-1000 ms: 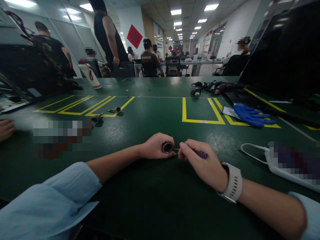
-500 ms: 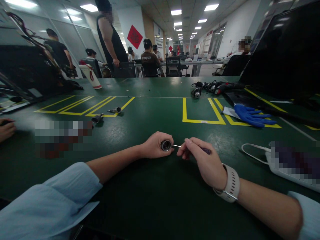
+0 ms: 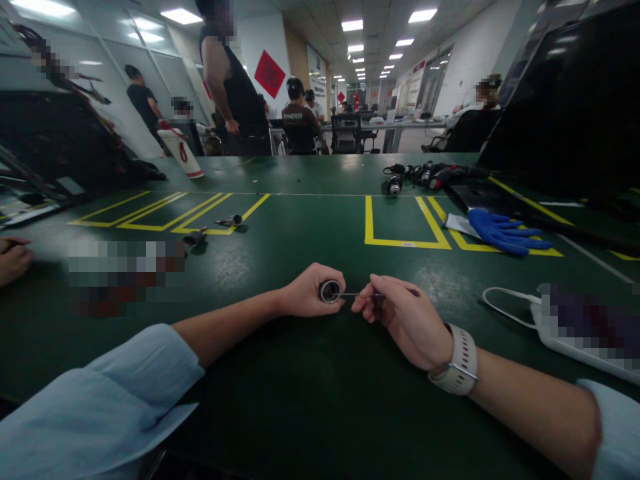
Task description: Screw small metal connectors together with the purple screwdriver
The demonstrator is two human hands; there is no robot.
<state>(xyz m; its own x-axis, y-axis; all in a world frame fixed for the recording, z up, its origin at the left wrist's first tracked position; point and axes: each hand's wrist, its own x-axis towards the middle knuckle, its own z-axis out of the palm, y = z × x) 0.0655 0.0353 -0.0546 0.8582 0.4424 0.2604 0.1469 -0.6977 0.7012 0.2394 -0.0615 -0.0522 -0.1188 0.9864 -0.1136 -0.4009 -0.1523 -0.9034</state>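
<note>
Metal cylinder (image 3: 327,291) in the left hand's (image 3: 310,293) curled fingers above the bench (image 3: 300,380), screwdriver (image 3: 352,295) pinched by the right hand's (image 3: 407,320) fingers at its mouth: work seemingly underway, 2 loose parts (image 3: 195,237) lying apart.

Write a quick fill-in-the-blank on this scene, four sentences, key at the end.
The right hand holds a thin-shafted tool that reaches the ____ end of the hollow metal part in the left hand.
The pale watch strap is around the person's ____ wrist.
Apart from its pale cuff, the glove is ____.
The white container stands toward the ____ side of the table.
Missing words: open; right; blue; left.
</note>
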